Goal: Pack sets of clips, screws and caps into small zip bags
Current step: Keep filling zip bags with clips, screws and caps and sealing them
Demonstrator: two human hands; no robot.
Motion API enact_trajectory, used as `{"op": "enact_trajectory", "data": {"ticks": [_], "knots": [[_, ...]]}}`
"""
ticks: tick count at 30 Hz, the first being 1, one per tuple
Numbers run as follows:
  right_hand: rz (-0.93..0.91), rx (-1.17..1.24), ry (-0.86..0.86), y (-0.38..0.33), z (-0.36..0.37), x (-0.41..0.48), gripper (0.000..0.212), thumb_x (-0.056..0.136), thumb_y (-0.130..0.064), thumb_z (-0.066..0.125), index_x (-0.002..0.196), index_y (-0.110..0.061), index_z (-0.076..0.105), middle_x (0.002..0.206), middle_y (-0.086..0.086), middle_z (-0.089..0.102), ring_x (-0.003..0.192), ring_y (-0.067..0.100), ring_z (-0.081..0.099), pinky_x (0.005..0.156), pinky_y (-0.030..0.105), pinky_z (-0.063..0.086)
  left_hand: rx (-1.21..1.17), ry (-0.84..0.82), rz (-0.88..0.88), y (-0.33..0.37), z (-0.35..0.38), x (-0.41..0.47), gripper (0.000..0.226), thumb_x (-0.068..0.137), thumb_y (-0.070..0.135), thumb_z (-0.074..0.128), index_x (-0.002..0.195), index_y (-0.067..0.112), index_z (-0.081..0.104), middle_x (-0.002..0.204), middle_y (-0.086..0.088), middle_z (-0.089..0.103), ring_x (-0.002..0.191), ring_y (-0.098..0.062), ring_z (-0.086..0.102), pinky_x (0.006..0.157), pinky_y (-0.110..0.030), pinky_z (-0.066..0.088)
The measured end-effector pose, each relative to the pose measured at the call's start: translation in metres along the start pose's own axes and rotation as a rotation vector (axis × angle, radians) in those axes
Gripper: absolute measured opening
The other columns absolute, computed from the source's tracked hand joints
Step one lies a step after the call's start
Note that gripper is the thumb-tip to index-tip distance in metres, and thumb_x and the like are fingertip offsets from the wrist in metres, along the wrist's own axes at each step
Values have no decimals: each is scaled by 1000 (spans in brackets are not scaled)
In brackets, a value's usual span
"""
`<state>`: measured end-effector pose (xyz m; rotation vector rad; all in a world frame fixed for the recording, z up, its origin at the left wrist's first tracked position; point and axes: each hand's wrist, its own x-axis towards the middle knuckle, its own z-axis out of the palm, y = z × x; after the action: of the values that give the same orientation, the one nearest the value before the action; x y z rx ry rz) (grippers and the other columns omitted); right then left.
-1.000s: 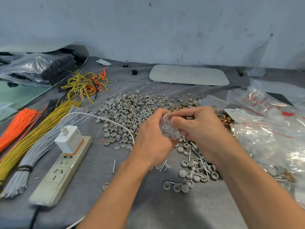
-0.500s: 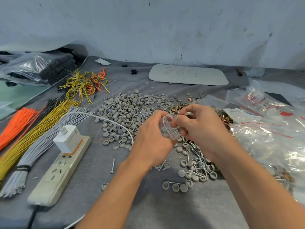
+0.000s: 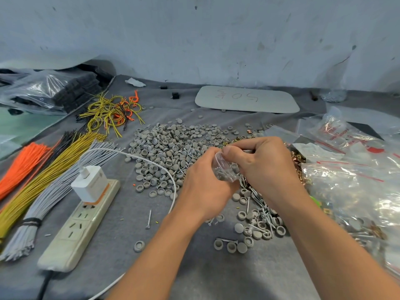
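The bag, with parts inside, is held just above the screws, beside the caps on the surface. The left hand pinches its side in its grip. The right hand has shifted its thumb onto the mouth and pinches there, probably zipping this set shut.

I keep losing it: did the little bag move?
No. The small zip bag stays pinched between left hand and right hand at the right edge of the grey cap pile.

Left hand, right hand meeting, fingers curled
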<state>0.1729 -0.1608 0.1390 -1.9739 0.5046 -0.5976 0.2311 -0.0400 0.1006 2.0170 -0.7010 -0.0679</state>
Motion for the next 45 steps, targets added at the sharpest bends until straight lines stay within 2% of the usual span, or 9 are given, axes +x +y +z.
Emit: {"op": "enact_trajectory", "data": {"ticks": [6, 9, 13, 17, 22, 27, 38, 40, 45], "knots": [[238, 379, -17, -2, -5, 6, 13, 90, -16, 74, 81, -9, 80, 62, 2, 67, 46, 8, 47, 45, 22, 38, 6, 0, -1, 0, -1, 0, 37, 69, 38, 74, 101, 44, 58, 96, 32, 64, 80, 7, 62, 58, -22, 44], [461, 707, -90, -5, -11, 9, 27, 91, -6, 50, 97, 9, 72, 66, 14, 61, 46, 13, 44, 35, 20, 28, 36, 11, -14, -5, -2, 2, 34, 72, 33, 76, 98, 42, 56, 89, 21, 66, 82, 9, 60, 55, -16, 36], [478, 798, -87, -6, -15, 8, 29, 92, 4, 43, 106, 13, 67, 67, 16, 59, 48, 13, 45, 34, 19, 28, 93, 14, -8, -10, 0, 4, 34, 77, 31, 79, 96, 41, 53, 84, 17, 65, 77, 4, 60, 59, -20, 37], [406, 696, -98, -8, -9, 4, 15, 106, -13, 53, 110, 1, 57, 64, 14, 66, 48, 14, 47, 37, 20, 33, 126, 22, -7, -10, 4, 3, 26, 82, 40, 74, 95, 42, 51, 86, 17, 65, 76, 2, 58, 61, -26, 41], [131, 111, -6, -4, -3, 0, 31, 92, -38, 74, 81, -12, 62, 61, 5, 72, 47, 13, 52, 54, 33, 45, 108, 14, -2, -8, 3, 3, 23, 81, 42, 72, 92, 43, 52, 83, 18, 65, 80, 6, 57, 57, -24, 37], [-19, 84, 198, -3, -4, -2, 26, 72, -43, 91, 73, -22, 75, 53, -5, 67, 39, 2, 50, 40, 15, 38, 82, -8, 4, -5, 0, 2, 32, 73, 41, 74, 97, 43, 53, 88, 20, 66, 78, 4, 59, 60, -24, 39], [-93, -221, 70, -5, 6, -2, 33, 89, -46, 77, 66, -21, 76, 53, -10, 65, 53, 3, 61, 46, 18, 43, -9, -82, -36, 8, 1, 1, 35, 69, 51, 67, 103, 42, 59, 86, 16, 72, 75, -1, 66, 58, -28, 47], [-97, -260, 56, -6, 7, -1, 36, 90, -50, 74, 69, -20, 76, 57, -4, 68, 56, 8, 64, 53, 29, 53, -31, -99, -39, 9, 0, 1, 31, 68, 52, 65, 97, 38, 60, 82, 16, 72, 70, 0, 66, 51, -19, 42], [-122, -262, 37, -9, 4, 0, 49, 95, -54, 67, 62, -17, 71, 48, -3, 62, 44, 10, 57, 42, 20, 43, -55, -82, -44, 7, 1, 1, 33, 72, 48, 73, 102, 43, 60, 85, 22, 72, 73, 7, 64, 46, -10, 38]]}}
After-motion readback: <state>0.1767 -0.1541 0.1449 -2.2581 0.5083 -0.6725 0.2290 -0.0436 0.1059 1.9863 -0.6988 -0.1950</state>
